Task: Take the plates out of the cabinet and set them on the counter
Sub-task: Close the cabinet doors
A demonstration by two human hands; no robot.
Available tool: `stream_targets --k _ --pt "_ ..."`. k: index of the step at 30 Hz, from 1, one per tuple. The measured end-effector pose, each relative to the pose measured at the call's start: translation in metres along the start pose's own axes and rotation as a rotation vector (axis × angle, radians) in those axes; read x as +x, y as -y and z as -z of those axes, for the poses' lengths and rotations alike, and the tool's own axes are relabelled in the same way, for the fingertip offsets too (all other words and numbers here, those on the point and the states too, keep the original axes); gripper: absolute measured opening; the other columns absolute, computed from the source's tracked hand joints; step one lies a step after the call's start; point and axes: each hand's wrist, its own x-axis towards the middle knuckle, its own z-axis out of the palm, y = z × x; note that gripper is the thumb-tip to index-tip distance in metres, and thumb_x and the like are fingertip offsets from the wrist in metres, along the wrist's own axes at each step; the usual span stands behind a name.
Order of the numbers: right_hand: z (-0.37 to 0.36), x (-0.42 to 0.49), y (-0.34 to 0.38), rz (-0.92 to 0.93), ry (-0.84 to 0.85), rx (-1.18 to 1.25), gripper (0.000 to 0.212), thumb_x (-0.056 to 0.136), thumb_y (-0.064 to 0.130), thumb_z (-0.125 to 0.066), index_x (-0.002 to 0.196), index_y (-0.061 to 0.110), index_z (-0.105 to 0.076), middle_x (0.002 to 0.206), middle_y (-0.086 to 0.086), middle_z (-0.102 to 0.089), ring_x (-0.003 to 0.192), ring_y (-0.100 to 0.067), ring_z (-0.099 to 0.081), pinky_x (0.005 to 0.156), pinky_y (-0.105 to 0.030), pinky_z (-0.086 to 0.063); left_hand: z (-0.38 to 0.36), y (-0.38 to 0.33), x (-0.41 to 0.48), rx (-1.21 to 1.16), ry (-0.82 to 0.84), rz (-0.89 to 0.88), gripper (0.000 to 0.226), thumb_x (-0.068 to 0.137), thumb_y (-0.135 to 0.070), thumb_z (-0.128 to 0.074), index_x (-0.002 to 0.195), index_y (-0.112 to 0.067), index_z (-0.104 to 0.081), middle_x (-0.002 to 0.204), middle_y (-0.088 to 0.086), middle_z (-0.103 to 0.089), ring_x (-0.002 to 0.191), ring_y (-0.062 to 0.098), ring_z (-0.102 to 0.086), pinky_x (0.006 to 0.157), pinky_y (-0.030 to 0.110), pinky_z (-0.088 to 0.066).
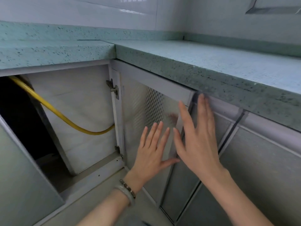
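Under the speckled pale-green desk (228, 62) runs a grey-framed cabinet (101, 165), and both hands are at 1 of its doors. The left hand (153, 149) lies flat on the cabinet door (140, 101), its fingers (160, 132) straight, spread and open, pressing against the lower part of the patterned frosted panel with the thumb pointing right. The right hand (197, 139) is just beside it, also open, its fingers (203, 108) straight and reaching up along the door's right edge, the longest tip close under the desk's front edge. Neither hand holds anything. The door hangs on 2 hinges (114, 88) at its left side; a dark gap shows along its right edge, but how far it stands ajar cannot be told. Through the panel only a reddish smudge (171, 116) shows, too blurred to name, so whether the plates stand behind it cannot be told. To the left, another compartment (73, 111) stands open, with a yellow hose (53, 110) curving down across it from a dark recess towards the hinge side. To the right is a neighbouring door (260, 168) with a grey panel. The left wrist wears 2 bracelets (128, 190), 1 beaded and 1 pale and smooth. Glossy white wall tiles (97, 10) rise behind the desk.
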Motion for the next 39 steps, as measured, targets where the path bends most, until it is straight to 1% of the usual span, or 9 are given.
stream_targets --k 4,7,10,14,19,25,29,33,39 --pt "0.000 0.002 -0.002 0.013 0.030 -0.019 0.067 0.092 0.027 -0.051 0.148 0.010 -0.017 0.152 -0.032 -0.020 0.144 -0.039 -0.014 0.118 -0.048 -0.009 -0.007 -0.009 0.008 0.106 -0.088 -0.036 0.089 0.087 -0.061 -0.053 0.151 -0.016 -0.012 0.148 0.016 -0.026 0.141 0.033 -0.023 0.115 0.056 -0.021" --pt "-0.003 0.003 -0.002 0.008 0.051 0.001 0.070 0.093 0.036 -0.046 0.148 0.007 -0.014 0.151 -0.030 -0.025 0.143 -0.037 -0.019 0.118 -0.048 -0.007 -0.009 -0.008 0.010 0.149 -0.074 -0.009 0.096 0.085 -0.058 -0.058 0.153 -0.020 -0.002 0.152 0.015 -0.019 0.147 0.029 -0.005 0.117 0.054 -0.014" --pt "-0.004 0.003 -0.001 0.013 0.048 0.091 0.074 0.092 0.041 -0.044 0.148 0.007 -0.009 0.152 -0.029 -0.023 0.145 -0.033 -0.014 0.119 -0.046 -0.002 -0.008 -0.010 0.010 0.169 -0.058 0.023 0.098 0.085 -0.058 -0.057 0.152 -0.022 0.005 0.158 0.012 0.000 0.148 0.028 0.003 0.118 0.053 -0.010" --pt "-0.005 0.000 0.005 0.043 0.036 0.194 0.076 0.092 0.043 -0.043 0.150 0.014 -0.005 0.154 -0.026 -0.018 0.146 -0.030 -0.008 0.120 -0.045 0.000 0.000 -0.014 0.009 0.185 -0.109 0.025 0.079 0.094 -0.059 -0.041 0.152 -0.027 0.001 0.160 0.006 0.014 0.148 0.027 0.000 0.118 0.053 -0.012" --pt "-0.015 -0.010 0.026 0.179 -0.014 0.338 0.069 0.095 0.039 -0.042 0.151 0.023 -0.005 0.156 -0.014 -0.005 0.148 -0.027 -0.002 0.120 -0.044 0.001 0.032 0.007 -0.015 0.259 -0.114 -0.064 0.077 0.094 -0.059 -0.042 0.152 -0.030 0.000 0.161 0.005 0.014 0.148 0.026 0.002 0.118 0.053 -0.011" --pt "-0.036 0.004 0.075 0.522 -0.162 0.529 0.059 0.093 0.025 -0.051 0.146 0.014 -0.026 0.148 -0.017 -0.028 0.144 -0.031 -0.018 0.117 -0.051 -0.015 0.106 0.070 -0.071 0.441 -0.052 -0.105 0.094 0.081 -0.070 -0.054 0.152 -0.030 -0.010 0.162 0.007 0.005 0.148 0.031 -0.003 0.117 0.054 -0.009" --pt "-0.056 0.024 0.123 0.721 -0.140 0.572 0.064 0.093 0.031 -0.052 0.148 0.018 -0.020 0.154 -0.007 -0.019 0.146 -0.030 -0.014 0.118 -0.049 -0.013 0.157 0.109 -0.097 0.545 0.010 -0.010 0.095 0.076 -0.072 -0.058 0.151 -0.036 -0.012 0.162 0.005 0.003 0.148 0.030 -0.006 0.117 0.055 -0.008" --pt "-0.082 0.054 0.156 0.758 -0.123 0.590 0.068 0.095 0.044 -0.049 0.149 0.021 -0.014 0.156 -0.013 -0.010 0.146 -0.032 -0.007 0.119 -0.048 -0.010 0.188 0.135 -0.116 0.706 0.099 0.139 0.095 0.078 -0.077 -0.041 0.153 -0.031 -0.003 0.161 0.009 0.010 0.148 0.031 0.003 0.118 0.052 0.001" --pt "-0.123 0.102 0.195 0.757 -0.048 0.389 0.068 0.095 0.056 -0.035 0.151 0.023 -0.012 0.158 -0.011 -0.011 0.147 -0.031 -0.007 0.118 -0.052 -0.007 0.202 0.169 -0.130 0.897 0.111 0.336 0.091 0.087 -0.064 -0.046 0.153 -0.017 -0.005 0.155 0.020 -0.013 0.144 0.038 -0.015 0.115 0.058 -0.017"
